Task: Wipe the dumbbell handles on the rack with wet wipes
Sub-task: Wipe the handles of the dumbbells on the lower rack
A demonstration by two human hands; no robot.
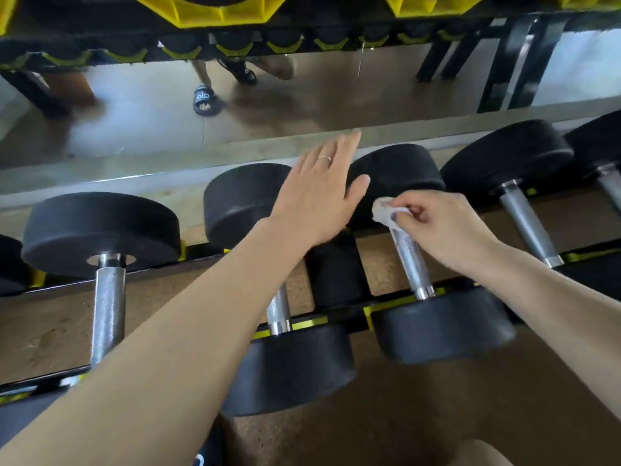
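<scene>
Wipe [386,210] is bunched up against the top of a dumbbell's handle [408,260] on the rack [339,319], pinched in the right hand [440,227]. Left hand [322,193] is flat open, fingers spread, above the next dumbbell [248,200]. Mirror [302,95] behind.

A mirror [336,95] spans the upper half of the frame, reflecting a glossy brown floor and bright patches of light at its upper right. Speckled cork-brown flooring [437,415] fills the lower right.
</scene>
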